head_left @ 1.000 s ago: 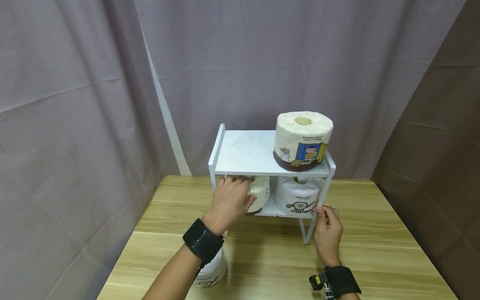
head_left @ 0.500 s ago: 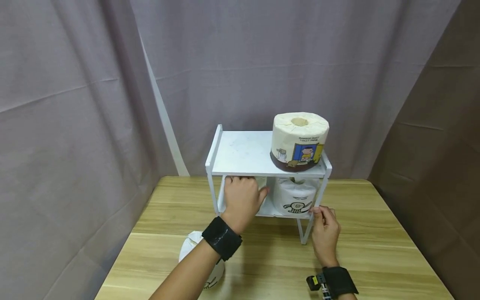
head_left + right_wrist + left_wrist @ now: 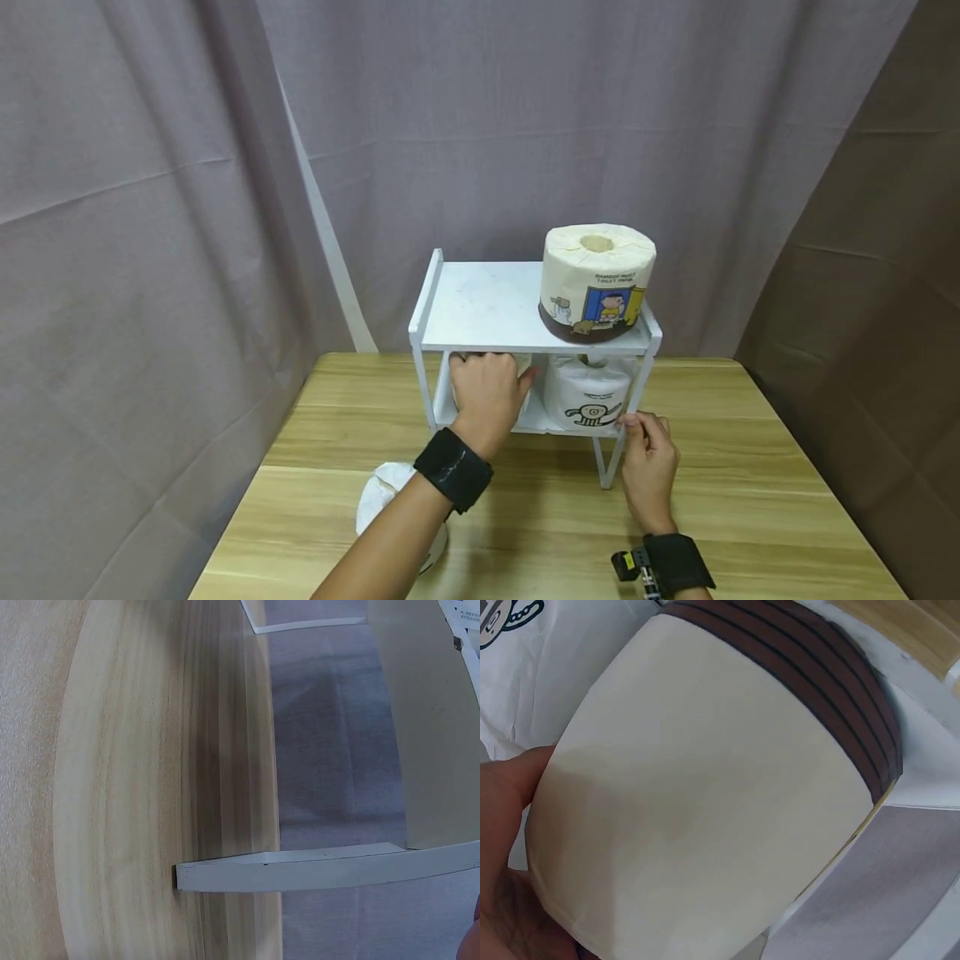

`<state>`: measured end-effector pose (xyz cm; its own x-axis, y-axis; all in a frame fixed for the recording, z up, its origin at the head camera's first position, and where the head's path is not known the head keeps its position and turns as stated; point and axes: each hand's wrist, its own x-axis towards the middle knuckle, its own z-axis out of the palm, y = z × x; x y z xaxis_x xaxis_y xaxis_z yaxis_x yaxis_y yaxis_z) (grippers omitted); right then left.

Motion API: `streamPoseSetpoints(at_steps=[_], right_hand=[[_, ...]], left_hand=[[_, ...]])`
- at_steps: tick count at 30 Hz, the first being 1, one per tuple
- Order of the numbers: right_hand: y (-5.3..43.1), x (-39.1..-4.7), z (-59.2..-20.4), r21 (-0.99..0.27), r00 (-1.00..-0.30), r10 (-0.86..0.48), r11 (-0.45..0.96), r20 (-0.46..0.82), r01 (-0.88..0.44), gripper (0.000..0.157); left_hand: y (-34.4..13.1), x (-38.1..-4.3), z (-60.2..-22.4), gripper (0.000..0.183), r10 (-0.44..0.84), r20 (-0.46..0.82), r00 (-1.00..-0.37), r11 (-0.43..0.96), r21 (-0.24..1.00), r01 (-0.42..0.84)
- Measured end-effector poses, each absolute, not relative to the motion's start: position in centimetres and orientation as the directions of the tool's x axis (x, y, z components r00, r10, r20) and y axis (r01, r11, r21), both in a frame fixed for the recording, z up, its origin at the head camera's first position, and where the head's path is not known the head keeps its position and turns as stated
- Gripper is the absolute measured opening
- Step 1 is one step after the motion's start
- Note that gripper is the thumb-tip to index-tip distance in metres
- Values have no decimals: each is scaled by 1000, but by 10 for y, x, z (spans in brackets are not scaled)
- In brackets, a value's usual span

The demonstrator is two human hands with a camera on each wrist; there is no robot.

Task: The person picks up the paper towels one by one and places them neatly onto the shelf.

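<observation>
On the lower tier of a white two-tier rack (image 3: 487, 308), my left hand (image 3: 486, 398) grips a cream toilet roll (image 3: 697, 787) with a brown striped band. The left wrist view shows the thumb against the roll's side; the hand mostly covers it in the head view. Just right of it stands a white toilet roll (image 3: 588, 396) with a cartoon print. My right hand (image 3: 651, 468) pinches the rack's front right leg (image 3: 952, 679) (image 3: 330, 871); only a bit of that hand shows in the right wrist view.
A cream toilet roll (image 3: 596, 279) with a colourful print stands on the top tier at the right. Partly behind my left forearm, another white toilet roll (image 3: 381, 492) sits on the wooden table (image 3: 750, 483). Grey curtains (image 3: 480, 125) hang behind and beside.
The left hand has moved right and deeper under the top tier with the cream toilet roll, closer to the white one. My right hand keeps its hold on the rack leg.
</observation>
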<state>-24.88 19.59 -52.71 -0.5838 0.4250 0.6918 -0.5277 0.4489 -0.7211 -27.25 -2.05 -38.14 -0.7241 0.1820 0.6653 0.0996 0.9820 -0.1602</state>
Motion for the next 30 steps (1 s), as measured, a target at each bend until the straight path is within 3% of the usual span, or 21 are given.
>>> streamPoseSetpoints(at_steps=[16,30], right_hand=[[199,-248,-527,-705,-574,413,473,707,-529,10],[196,-248,-524,-712,-573,427,482,700,-510,10]], left_hand=[[-30,-274,-388,54,203,725,-659,977,-102,189],[-59,-266,-387,53,314,703,-638,938,-125,323]])
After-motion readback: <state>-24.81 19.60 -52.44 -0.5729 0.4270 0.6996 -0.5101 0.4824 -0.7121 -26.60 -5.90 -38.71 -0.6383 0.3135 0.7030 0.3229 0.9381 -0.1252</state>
